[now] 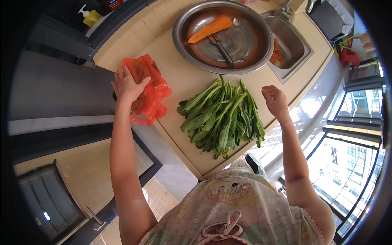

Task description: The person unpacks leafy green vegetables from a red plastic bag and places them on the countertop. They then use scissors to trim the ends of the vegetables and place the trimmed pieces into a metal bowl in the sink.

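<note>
My left hand point(128, 84) lies with spread thumb and fingers on a crumpled red plastic bag point(153, 92) at the counter's left edge. What the bag holds cannot be made out. Before me is a bunch of leafy green vegetables point(220, 118) with small yellow flowers, its stems pointing towards a metal basin. My right hand point(275, 101) is raised to the right of the greens with curled fingers, and nothing shows in it. Inside the wide stainless steel basin point(177, 39) are a peeled carrot point(211, 28) and a peeler point(224, 52), partly under the carrot.
A steel sink point(294, 50) with orange peelings point(276, 54) adjoins the basin on the right, below a tap point(282, 10). The beige countertop point(171, 128) ends in a corner near my body. A yellow pump bottle point(91, 18) stands on a ledge at upper left.
</note>
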### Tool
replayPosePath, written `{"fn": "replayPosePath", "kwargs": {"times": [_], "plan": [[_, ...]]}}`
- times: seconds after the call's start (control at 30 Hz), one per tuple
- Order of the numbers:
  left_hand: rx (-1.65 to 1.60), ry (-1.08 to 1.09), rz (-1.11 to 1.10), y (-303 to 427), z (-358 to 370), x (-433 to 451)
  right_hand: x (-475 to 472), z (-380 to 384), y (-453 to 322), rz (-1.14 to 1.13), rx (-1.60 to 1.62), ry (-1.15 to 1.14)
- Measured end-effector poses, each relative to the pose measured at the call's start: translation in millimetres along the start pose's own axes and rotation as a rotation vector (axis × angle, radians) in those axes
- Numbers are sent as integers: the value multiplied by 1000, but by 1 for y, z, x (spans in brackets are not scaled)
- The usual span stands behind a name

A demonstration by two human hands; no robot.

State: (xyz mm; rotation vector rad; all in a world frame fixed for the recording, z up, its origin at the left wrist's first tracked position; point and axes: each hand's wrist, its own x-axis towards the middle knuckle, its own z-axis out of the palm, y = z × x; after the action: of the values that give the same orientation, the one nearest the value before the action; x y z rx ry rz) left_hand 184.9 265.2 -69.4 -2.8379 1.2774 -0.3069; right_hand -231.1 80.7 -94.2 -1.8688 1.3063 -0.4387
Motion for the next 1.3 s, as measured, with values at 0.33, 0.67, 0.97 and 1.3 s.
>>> {"fn": "replayPosePath", "kwargs": {"times": [0.33, 0.67, 0.97, 1.3], "plan": [[-614, -823, 251, 174, -11, -39, -55, 46, 15, 531, 732, -322], [-1394, -1166, -85, 185, -1, -85, -65, 89, -24, 579, 1399, -500], [-1554, -949, -77, 166, -19, -113, -70, 97, -26, 187, 1134, -571], [-1413, -868, -217, 159, -57, -111, -74, 111, -53, 289, 1286, -703]]}}
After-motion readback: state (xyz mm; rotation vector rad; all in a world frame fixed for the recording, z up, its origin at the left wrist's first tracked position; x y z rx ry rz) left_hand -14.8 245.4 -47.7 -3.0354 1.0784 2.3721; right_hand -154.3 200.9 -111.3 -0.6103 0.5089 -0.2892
